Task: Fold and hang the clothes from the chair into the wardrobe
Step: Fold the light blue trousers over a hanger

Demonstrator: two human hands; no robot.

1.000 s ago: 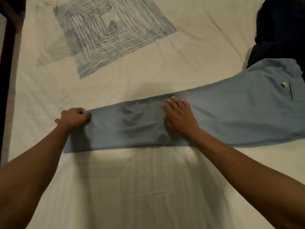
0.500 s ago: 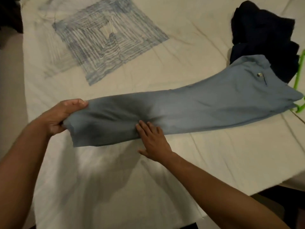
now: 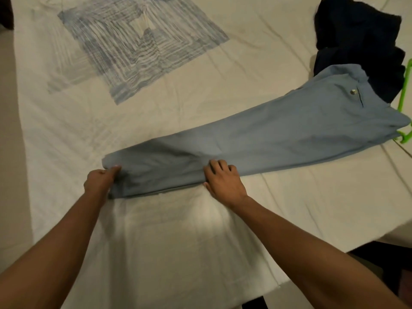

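Light blue trousers (image 3: 278, 134) lie stretched across the white bed sheet (image 3: 178, 241), legs together, waistband with a metal button at the far right. My left hand (image 3: 99, 179) grips the hem end of the legs, thumb on top of the cloth. My right hand (image 3: 223, 181) holds the near edge of the legs about a third along, fingers curled on the fabric, thumb at the edge.
A dark navy garment (image 3: 359, 41) is heaped at the back right, partly under the waistband. A bright green hanger (image 3: 405, 85) lies at the right edge beneath the trousers. A blue striped square print (image 3: 138, 41) marks the sheet. The bed's corner drops off at the lower right.
The lifted hem end has come back down flat onto the sheet. My right hand has closed its fingers on the trouser edge. The camera view has shifted.
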